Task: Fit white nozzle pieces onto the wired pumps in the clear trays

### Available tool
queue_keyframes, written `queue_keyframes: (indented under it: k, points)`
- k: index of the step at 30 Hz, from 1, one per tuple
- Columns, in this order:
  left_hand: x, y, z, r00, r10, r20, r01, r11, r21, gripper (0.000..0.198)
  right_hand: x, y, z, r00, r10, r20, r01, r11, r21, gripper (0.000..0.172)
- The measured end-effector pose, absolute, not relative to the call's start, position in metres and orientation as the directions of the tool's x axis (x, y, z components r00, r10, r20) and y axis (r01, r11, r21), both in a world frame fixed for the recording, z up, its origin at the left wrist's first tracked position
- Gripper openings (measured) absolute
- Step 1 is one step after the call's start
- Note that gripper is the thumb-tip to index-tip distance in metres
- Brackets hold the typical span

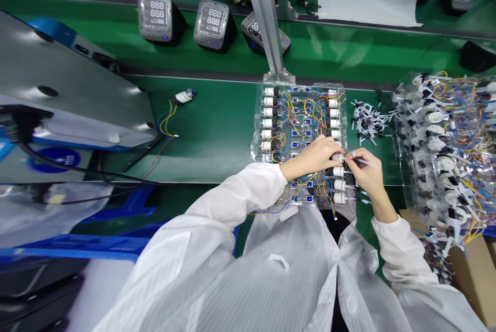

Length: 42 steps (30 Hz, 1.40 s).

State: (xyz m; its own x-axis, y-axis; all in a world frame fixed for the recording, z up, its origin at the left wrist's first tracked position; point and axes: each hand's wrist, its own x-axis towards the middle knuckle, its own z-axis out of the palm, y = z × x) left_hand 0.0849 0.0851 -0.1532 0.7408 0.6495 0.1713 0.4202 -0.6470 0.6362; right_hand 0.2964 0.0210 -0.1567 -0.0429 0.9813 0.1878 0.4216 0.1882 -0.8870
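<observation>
Single view, worn on the head; faces forward and steeply down. Foreground, bottom centre: wearer's white striped cloth smock [267, 275], seen from above, very near. Bare left hand [320, 155] and bare right hand [368, 170] farther out, right of centre. Flat green worktop [217, 151] crosses mid-frame. Black box-shaped display units with white digits [212, 24] lie beyond, near the top. Large grey metal case [77, 84] cut by left edge.

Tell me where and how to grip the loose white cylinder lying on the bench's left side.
Probably the white barrel of the loose cylinder, pinched across its long sides from above. It lies on its side, and the yellow wires trail from its black end toward the near edge, so I'd keep off that end.
</observation>
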Motion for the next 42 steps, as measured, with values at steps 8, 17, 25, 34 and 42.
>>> queue_keyframes:
  k: [8,17,25,34,42]
  points:
    - [0.084,0.086,-0.155,0.768,0.614,0.180,0.397,-0.677,0.619,0.032,0.292,0.024,-0.156,-0.097,0.969,0.227,0.506,0.244,-0.827,0.015]
    - [0.080,0.084,-0.149,0.774,0.574,0.267,0.379,-0.758,0.532,0.040,0.322,0.035,-0.152,-0.182,0.980,-0.074,0.268,-0.023,-0.963,0.045]
    - [0.079,0.093,-0.149,0.728,0.629,0.274,0.564,-0.776,0.281,0.037,0.338,0.076,-0.170,0.204,0.977,0.061,0.625,-0.082,-0.777,0.025]
    - [0.077,0.091,-0.151,0.702,0.660,0.269,0.590,-0.750,0.299,0.030,0.341,0.071,-0.134,0.139,0.988,0.074,0.859,-0.083,-0.506,0.004]
    - [0.077,0.096,-0.157,0.682,0.686,0.252,0.591,-0.721,0.363,0.034,0.305,0.030,-0.064,0.197,0.966,0.166,0.348,0.089,-0.933,0.018]
